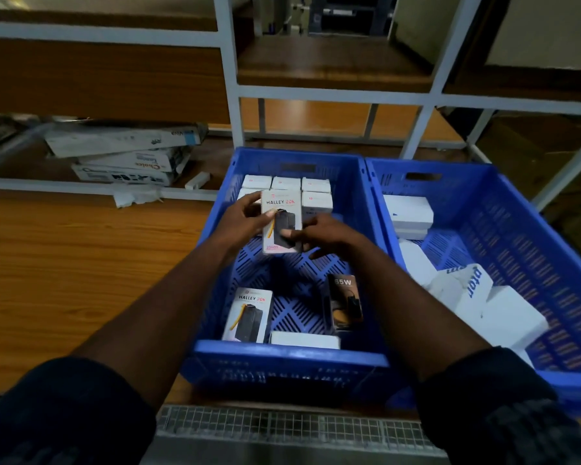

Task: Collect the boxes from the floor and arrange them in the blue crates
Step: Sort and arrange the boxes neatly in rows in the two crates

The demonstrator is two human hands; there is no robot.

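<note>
— Blue left crate (282,355) first: where is the box?
— One HALLEY 20K box (282,226) is held over the crate's far half, printed front facing the camera. The left hand (245,216) pinches its upper left edge and the right hand (319,233) pinches its lower right side, both thumbs on the front.
— What else is inside?
— Five upright white boxes (285,182) along the far wall, as far as I can count. At the near wall: a second HALLEY 20K box (249,313) in the left corner, one black 65W box (344,302), and one flat white box (304,338).
— And the right crate (567,263)?
— It touches the first and holds several loose white boxes (507,313); I cannot tell how many.
</note>
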